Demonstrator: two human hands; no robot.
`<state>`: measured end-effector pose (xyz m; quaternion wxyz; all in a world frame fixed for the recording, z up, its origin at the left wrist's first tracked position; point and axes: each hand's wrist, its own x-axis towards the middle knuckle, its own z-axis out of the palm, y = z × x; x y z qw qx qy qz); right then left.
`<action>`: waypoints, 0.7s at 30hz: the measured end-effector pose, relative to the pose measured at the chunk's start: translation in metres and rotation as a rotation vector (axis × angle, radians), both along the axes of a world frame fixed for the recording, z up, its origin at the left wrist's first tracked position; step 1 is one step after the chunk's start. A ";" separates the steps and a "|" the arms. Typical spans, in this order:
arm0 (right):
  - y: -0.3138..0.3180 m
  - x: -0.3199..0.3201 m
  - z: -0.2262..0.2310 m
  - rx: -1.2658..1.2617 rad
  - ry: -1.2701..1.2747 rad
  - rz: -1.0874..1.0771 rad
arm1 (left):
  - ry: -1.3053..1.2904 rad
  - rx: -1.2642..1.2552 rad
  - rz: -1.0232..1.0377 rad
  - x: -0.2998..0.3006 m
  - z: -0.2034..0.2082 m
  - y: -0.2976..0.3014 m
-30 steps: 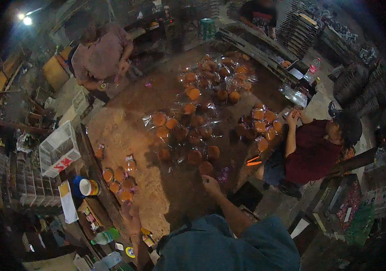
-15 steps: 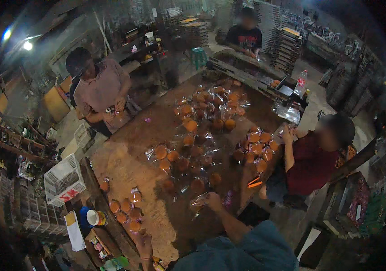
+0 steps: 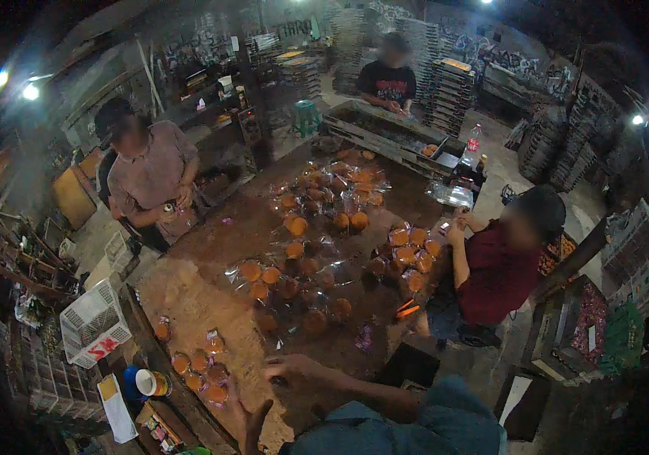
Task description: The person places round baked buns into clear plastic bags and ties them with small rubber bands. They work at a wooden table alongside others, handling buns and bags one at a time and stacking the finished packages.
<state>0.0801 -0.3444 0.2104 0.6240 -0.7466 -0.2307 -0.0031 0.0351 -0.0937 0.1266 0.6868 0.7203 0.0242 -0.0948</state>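
My left hand is at the near edge of the table, fingers apart and holding nothing I can see. Just beyond it lies a cluster of round orange-brown cakes in clear wrappers. My right hand reaches in from the right, close to the left one, with its fingers curled. Whatever it may grip is hidden under the fingers. More wrapped round cakes are spread over the brown table ahead of my hands. A tighter pile of cakes lies to the right.
A person in maroon sits at the right, hands together over the table. Another person is at the far left, a third at the back. Orange-handled scissors, a white crate and a yellow-white tub are nearby.
My right hand has moved left from the scattered cakes toward my left hand; the clear wrapper seen at its fingers before no longer shows. My left hand's fingers have spread. The view has shifted.
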 end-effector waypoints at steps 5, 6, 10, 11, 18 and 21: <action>0.015 -0.014 0.041 0.240 0.119 -0.275 | 0.135 -0.303 0.061 -0.010 0.039 -0.022; 0.013 -0.020 0.043 0.241 0.161 -0.281 | 0.106 -0.312 0.140 -0.014 0.045 -0.025; 0.015 -0.032 0.027 0.159 0.148 -0.137 | -0.069 -0.318 0.129 -0.015 0.073 -0.027; 0.023 -0.026 0.020 0.160 0.208 -0.184 | -0.088 -0.278 0.074 -0.015 0.080 -0.028; 0.038 -0.039 0.011 0.129 -0.196 -0.459 | -0.041 -0.191 0.292 -0.014 0.101 -0.045; 0.035 -0.048 0.033 0.043 -0.098 -0.324 | -0.004 -0.162 0.335 -0.014 0.104 -0.045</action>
